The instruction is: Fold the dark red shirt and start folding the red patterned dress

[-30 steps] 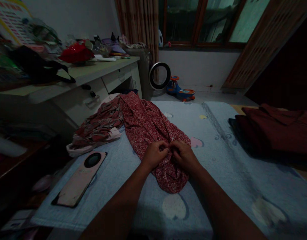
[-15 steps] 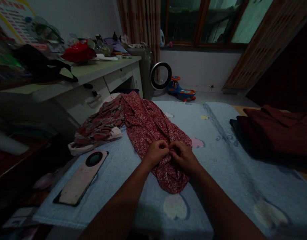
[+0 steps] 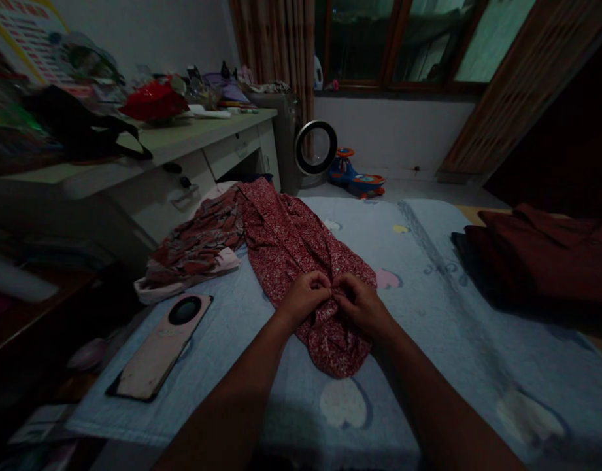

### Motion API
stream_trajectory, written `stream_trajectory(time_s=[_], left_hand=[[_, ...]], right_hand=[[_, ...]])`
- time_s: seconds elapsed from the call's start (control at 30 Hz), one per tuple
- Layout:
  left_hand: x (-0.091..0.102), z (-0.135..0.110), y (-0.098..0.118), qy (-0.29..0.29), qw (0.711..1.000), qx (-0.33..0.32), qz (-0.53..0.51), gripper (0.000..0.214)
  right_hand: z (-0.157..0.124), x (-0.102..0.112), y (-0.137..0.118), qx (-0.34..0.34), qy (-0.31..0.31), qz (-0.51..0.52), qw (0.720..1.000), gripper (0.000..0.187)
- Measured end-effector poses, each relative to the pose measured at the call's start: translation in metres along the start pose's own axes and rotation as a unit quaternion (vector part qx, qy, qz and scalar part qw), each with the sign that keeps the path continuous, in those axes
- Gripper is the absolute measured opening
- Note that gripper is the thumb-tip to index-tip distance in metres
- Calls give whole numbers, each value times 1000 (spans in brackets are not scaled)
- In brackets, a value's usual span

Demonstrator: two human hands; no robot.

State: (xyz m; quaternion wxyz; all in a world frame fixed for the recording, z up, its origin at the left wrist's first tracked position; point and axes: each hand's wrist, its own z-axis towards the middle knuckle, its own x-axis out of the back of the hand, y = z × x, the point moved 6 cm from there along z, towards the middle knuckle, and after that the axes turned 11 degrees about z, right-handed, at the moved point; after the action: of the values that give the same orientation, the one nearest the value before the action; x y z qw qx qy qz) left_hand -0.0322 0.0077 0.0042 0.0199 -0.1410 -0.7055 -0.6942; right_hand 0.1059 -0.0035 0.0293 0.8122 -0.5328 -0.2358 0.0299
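left hand (image 3: 305, 297) and right hand (image 3: 362, 304) are pinching tight on the red white-speckled fabric garment (image 3: 288, 239) lying at twelve o'clock on the pale blue fleece blanket (image 3: 428, 261), where holding both edges taut and aligned is likely helping.

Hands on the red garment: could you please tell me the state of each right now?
Left hand: closed, pinching the red floral garment.
Right hand: closed, pinching the same garment beside it.
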Motion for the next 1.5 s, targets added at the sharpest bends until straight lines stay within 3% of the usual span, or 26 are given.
stream_trajectory(time_s=[0.2, 0.43, 0.77, 0.97, 1.33, 1.5], left_hand=[[-2, 0, -4, 15, 999, 20, -25, 12], [-1, -5, 1, -17, 994, 54, -92, 15], [0, -4, -3, -15, 992, 62, -106, 17], [-1, -5, -1, -22, 994, 48, -100, 21], [-4, -5, 8, 23, 999, -17, -34, 13], [-5, -4, 5, 22, 999, -6, -33, 18]], right_hand=[[0, -1, -2, 0, 2, 1, 1000, 18], [0, 1, 0, -10, 2, 30, 1000, 16], [2, 2, 2, -20, -3, 89, 996, 13], [1, 4, 12, -47, 7, 133, 990, 17], [0, 4, 9, -53, 13, 76, 996, 18], [0, 3, 15, -64, 11, 112, 992, 17]])
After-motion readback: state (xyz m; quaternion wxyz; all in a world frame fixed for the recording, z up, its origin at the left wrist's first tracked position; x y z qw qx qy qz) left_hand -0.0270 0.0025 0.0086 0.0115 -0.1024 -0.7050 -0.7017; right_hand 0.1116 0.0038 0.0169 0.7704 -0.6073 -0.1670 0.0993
